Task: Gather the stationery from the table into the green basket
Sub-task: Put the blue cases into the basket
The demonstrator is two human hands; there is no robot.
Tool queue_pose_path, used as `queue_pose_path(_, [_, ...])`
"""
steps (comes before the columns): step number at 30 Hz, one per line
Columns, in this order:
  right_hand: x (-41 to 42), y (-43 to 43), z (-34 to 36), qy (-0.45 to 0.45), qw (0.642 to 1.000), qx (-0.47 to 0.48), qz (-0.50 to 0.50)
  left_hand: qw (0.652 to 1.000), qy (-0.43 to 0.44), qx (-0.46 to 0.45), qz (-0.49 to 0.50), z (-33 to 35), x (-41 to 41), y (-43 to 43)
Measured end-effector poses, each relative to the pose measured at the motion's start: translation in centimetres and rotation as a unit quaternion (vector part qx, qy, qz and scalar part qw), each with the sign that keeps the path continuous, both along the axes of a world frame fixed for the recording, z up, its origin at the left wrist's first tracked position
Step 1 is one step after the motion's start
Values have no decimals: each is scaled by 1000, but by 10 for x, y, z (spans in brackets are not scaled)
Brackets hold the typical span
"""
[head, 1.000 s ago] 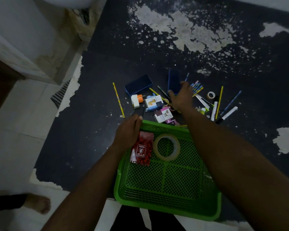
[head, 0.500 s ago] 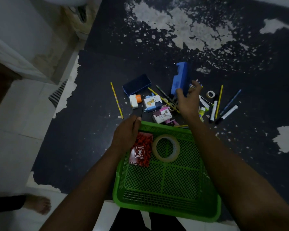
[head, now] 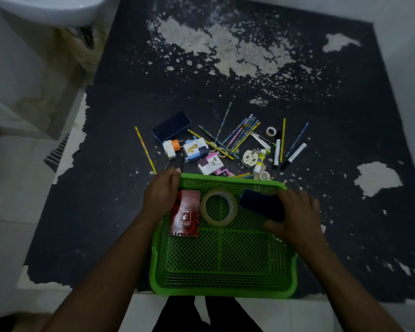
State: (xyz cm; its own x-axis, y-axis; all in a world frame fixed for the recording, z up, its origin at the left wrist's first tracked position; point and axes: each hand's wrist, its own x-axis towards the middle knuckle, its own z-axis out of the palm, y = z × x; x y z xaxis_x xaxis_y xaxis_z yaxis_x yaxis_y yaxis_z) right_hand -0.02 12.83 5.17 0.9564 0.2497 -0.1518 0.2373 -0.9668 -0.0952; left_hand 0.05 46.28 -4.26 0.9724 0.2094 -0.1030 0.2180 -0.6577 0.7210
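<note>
Head view: right hand point(head: 295, 216) holds a dark blue duster point(head: 261, 206) over the far right corner of the green basket point(head: 225, 287), fingers curled over its near end and thumb below, so the grip is closed on it; whether the duster already touches the mesh cannot be told. Its long axis runs left to right with a slight slant, the free end pointing left toward the tape roll point(head: 219, 207), which lies flat on the basket floor just beside it. Left hand point(head: 162, 196) clasps the far left corner of the basket rim, fingers wrapped over the edge, next to a red notepad point(head: 185, 215) lying inside. On the table point(head: 86, 212) beyond the basket, most of the stationery is not yet gathered: a second duster point(head: 171, 127), a fan of pencils point(head: 241, 131), markers point(head: 285, 153), a glue stick point(head: 259, 161) and small boxes point(head: 195, 149). The likeliest slip, as a judgement, is releasing the duster while it overlaps the far rim, so that it tips out onto the clutter; dropping it on the tape roll would leave it tilted. Thin pencils may also poke through the open mesh later.
</note>
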Motion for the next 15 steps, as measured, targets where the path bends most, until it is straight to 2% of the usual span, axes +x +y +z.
queue_pose_path(15, [0, 12, -25, 10, 998, -54, 7, 999, -29, -12, -2, -6, 1, 2])
